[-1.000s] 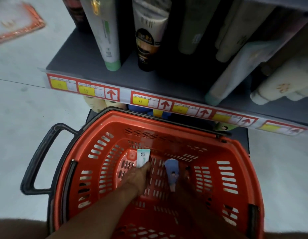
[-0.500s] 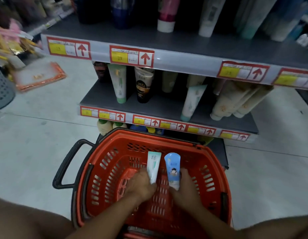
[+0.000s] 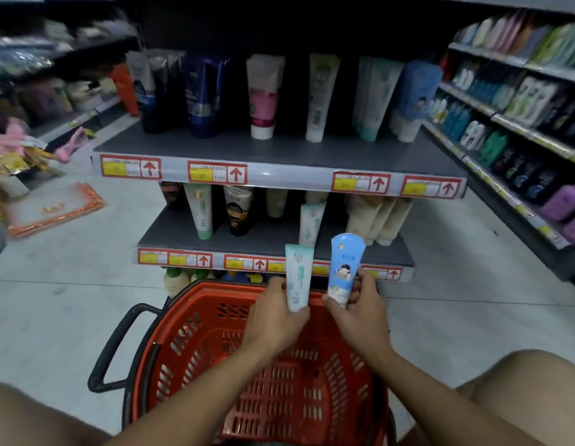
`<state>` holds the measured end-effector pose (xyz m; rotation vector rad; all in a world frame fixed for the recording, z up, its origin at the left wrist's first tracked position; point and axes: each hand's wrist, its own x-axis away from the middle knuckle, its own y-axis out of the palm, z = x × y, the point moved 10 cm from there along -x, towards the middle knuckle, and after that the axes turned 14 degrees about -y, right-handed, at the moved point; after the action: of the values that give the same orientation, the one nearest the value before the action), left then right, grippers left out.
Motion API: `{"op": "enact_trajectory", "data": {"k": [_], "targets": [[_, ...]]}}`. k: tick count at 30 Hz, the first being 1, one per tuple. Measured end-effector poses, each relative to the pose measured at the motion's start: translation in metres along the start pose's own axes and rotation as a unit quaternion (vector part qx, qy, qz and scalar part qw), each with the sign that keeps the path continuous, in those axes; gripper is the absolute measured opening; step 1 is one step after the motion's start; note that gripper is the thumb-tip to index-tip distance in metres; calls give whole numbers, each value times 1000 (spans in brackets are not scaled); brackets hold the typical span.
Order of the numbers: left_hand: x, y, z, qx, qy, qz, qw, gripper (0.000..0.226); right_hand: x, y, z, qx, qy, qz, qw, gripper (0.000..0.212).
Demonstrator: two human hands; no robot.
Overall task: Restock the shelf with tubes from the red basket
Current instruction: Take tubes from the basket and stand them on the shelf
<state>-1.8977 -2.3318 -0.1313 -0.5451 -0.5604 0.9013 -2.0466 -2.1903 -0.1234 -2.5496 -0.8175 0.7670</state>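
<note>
Tubes (image 3: 299, 275) lifted above basket (image 3: 189, 342); grey shelf (image 3: 279, 149) ahead

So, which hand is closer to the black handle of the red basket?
Left. The left hand, holding the pale green tube, is above the basket's middle, to the right of the black handle. The right hand, with the blue tube, is further right.

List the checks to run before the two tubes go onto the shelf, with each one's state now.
1. Left hand grips the pale green tube: ok.
2. Right hand grips the blue tube: ok.
3. Both tubes lifted above the red basket: ok.
4. Matching blue tubes on the upper shelf: ok.
5. Matching pale green tube on the lower shelf: ok.
6. Basket holds more tubes: cannot tell, the arms hide part of it.
</note>
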Motion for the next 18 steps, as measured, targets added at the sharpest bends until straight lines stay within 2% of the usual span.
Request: {"op": "enact_trajectory", "data": {"k": [10,18], "targets": [[22,-44,149,51,152,55,986,50,-64,-101,-74,3,-110,92,990,57],[24,-60,238,70,203,83,973,53,-116,-165,-98,50,-161,147,975,65]]}}
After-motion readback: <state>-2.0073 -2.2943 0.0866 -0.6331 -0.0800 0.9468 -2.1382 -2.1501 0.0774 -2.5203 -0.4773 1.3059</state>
